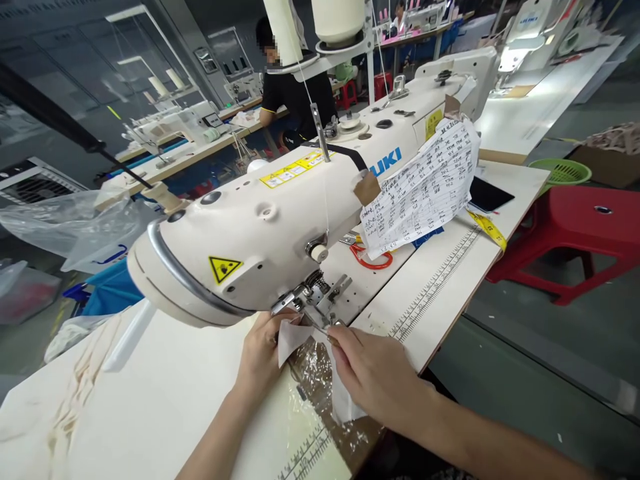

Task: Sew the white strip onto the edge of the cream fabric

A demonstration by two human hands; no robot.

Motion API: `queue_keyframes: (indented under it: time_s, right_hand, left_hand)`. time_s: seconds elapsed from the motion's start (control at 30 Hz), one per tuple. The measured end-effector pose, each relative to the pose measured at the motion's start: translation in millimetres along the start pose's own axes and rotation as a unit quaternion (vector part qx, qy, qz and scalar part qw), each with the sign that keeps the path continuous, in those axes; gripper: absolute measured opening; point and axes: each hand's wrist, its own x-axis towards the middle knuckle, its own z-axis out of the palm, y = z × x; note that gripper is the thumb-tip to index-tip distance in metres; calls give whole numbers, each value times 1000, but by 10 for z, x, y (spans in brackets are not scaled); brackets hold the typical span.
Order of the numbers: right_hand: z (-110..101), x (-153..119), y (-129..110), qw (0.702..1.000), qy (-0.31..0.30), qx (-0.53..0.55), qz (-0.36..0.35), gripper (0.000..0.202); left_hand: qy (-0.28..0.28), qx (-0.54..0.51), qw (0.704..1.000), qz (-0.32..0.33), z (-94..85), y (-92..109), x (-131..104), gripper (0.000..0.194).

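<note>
Close to the needle, the left hand [257, 350] meets the white cloth [293, 341], its fingertips partly hidden, so whether it grips or merely presses I can't tell. The right hand [373, 373] is curled, thumb and forefinger drawn together at the end of a slim metal piece [320, 322] beside the presser foot; I can't tell what sits between those fingertips. The cloth lies right at the stitching area, a flap at the left fingers and another length hanging under the right palm.

Above them looms the pale sewing machine [265, 220], blue letters on its arm reading JUKI, the J partly covered. A yellow warning triangle [225, 269] shows a hand pictogram, and a yellow caution label [293, 168] runs along the top. Taped to the arm, a paper sheet [423, 187] is packed with handwritten rows, too small to read surely.

Behind the needle, orange-red scissors [371, 259] peek from under the sheet. A printed ruler [435, 283] runs along the tabletop, a yellow tape measure [489, 230] drapes over the edge, and a red stool [593, 223] stands alongside. Farther off, another machine [527, 30] bears blue lettering; a person in black [300, 100] sits beyond.
</note>
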Motion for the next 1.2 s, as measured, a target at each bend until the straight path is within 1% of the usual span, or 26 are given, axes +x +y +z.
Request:
queue_keyframes:
  time_s: [0.1, 0.3, 0.47, 0.6, 0.7, 0.93, 1.1, 1.2]
  right_hand:
    - [34, 27, -22, 1000, -12, -19, -10, 28]
    - [93, 52, 0, 999, -8, -36, -25, 28]
    - [96, 62, 5, 998, -7, -56, -31, 26]
    - [102, 46, 9, 998, 11, -42, -42, 26]
    - [109, 45, 16, 998, 21, -28, -42, 26]
    - [119, 92, 24, 997, 16, -57, -48, 23]
    - [155, 82, 30, 996, 25, -68, -52, 25]
    - [167, 68, 31, 996, 23, -69, -55, 26]
  left_hand:
    - [5, -9, 1000, -4, -7, 0, 12, 21]
    - [16, -15, 1000, -20, 10, -11, 5, 21]
    - [39, -1, 999, -1, 36, -22, 0, 21]
    - [53, 5, 998, 14, 46, -16, 9, 19]
    - [54, 11, 998, 22, 48, -17, 7, 18]
    - [58, 36, 997, 25, 69, -30, -12, 15]
    - [42, 36, 998, 10, 86, 2, 24, 13]
    - [44, 25, 999, -2, 94, -4, 37, 12]
